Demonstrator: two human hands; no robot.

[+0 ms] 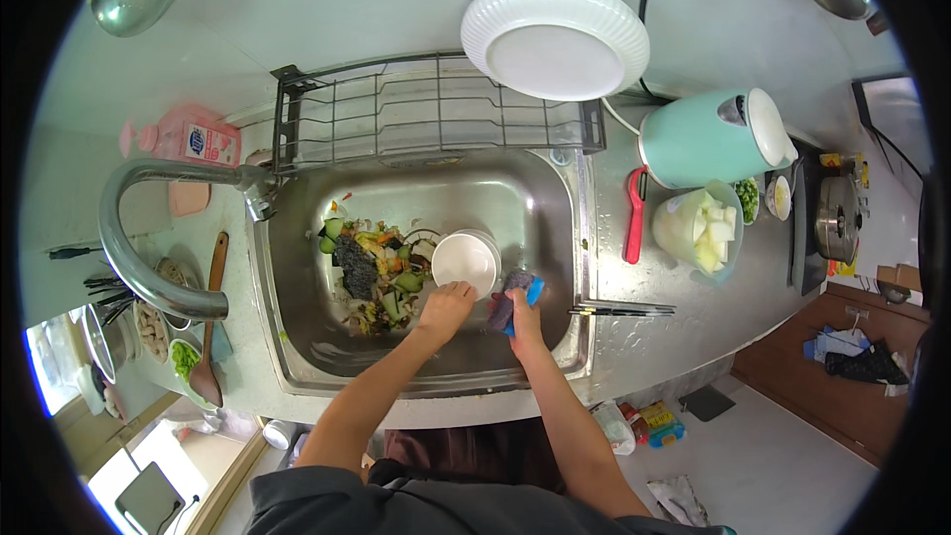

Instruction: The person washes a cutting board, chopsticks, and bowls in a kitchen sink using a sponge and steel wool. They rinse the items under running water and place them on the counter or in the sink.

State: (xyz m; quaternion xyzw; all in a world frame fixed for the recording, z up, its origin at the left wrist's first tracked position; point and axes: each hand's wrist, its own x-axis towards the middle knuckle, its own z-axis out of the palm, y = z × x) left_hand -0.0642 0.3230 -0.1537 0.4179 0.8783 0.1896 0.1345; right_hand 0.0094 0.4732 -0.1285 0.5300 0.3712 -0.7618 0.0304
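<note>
Inside a stainless steel sink point(416, 189), my left hand point(447, 308) grips the near rim of a white bowl point(466, 264), which looks to be stacked on another. My right hand point(526, 319) is closed around a grey-and-blue scrubbing sponge point(514, 297), a little right of the bowl. Vegetable scraps point(386, 260) and peelings lie to the left of the bowl, with a dark grey mesh scourer point(356, 267) on top of them. Part of the drain is hidden by the bowl and scraps.
A curved faucet point(122, 238) arches at the left. Behind the sink stands a wire rack point(401, 115) with a white plate point(553, 59). Chopsticks point(624, 309), a red peeler point(635, 215), a green kettle point(706, 137) and a tub of cut white chunks point(680, 227) occupy the right counter; a wooden spatula point(208, 357) lies left.
</note>
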